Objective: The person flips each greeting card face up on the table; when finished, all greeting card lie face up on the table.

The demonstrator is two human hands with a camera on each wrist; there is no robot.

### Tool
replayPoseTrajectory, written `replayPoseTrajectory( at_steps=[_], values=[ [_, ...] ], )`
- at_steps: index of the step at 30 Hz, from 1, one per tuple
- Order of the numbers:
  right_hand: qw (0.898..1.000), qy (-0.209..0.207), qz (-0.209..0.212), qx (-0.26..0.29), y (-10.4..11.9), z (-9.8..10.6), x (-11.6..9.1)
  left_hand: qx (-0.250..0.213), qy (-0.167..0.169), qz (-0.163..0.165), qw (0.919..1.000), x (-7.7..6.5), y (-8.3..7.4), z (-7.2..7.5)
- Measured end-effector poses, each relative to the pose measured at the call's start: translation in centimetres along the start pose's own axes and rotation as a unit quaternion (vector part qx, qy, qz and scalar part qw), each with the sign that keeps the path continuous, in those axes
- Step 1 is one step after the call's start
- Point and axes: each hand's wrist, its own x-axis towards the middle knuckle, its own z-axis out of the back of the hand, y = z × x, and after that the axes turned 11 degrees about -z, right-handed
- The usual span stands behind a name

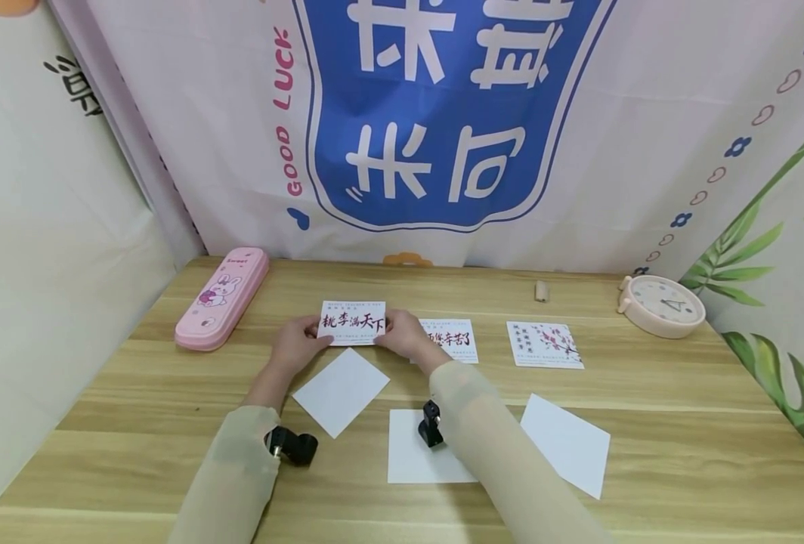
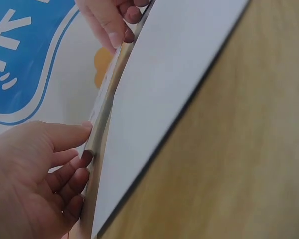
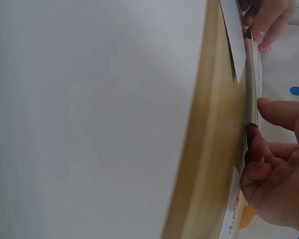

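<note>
Both hands hold one white card [image 1: 351, 323] with dark red brush characters, low over the far part of the table. My left hand [image 1: 298, 344] pinches its left edge between thumb and fingers. The right edge is pinched by my right hand [image 1: 405, 333]. In the left wrist view the card [image 2: 103, 102] shows nearly edge-on, with the left thumb on its printed face. A second printed card [image 1: 459, 344] lies partly hidden behind the right hand. Just in front of the held card is a blank white card [image 1: 341, 391], turned at an angle.
Farther right lies a card with a blossom print [image 1: 546, 345]. Two more blank cards, one square to the table [image 1: 405, 457] and one tilted [image 1: 572, 446], lie nearer, partly under the right arm. A pink pencil case [image 1: 222, 300], a small tan block [image 1: 542, 292] and a round clock [image 1: 663, 305] stand around them.
</note>
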Motion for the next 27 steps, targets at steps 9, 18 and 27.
replayPoseTrajectory(
  at_steps=[9,18,27],
  values=[
    [0.998,-0.001,0.000,-0.057,0.5,-0.4,0.0,0.109,0.032,-0.026,0.9932,-0.3,-0.6,0.0],
    [0.988,-0.011,-0.030,-0.149,0.6,-0.5,-0.3,0.169,0.023,0.002,0.9854,-0.8,-0.7,-0.1],
    [0.959,-0.077,-0.013,-0.274,0.3,-0.5,-0.8,0.141,0.013,-0.013,0.9899,-1.6,-0.1,0.2]
  ],
)
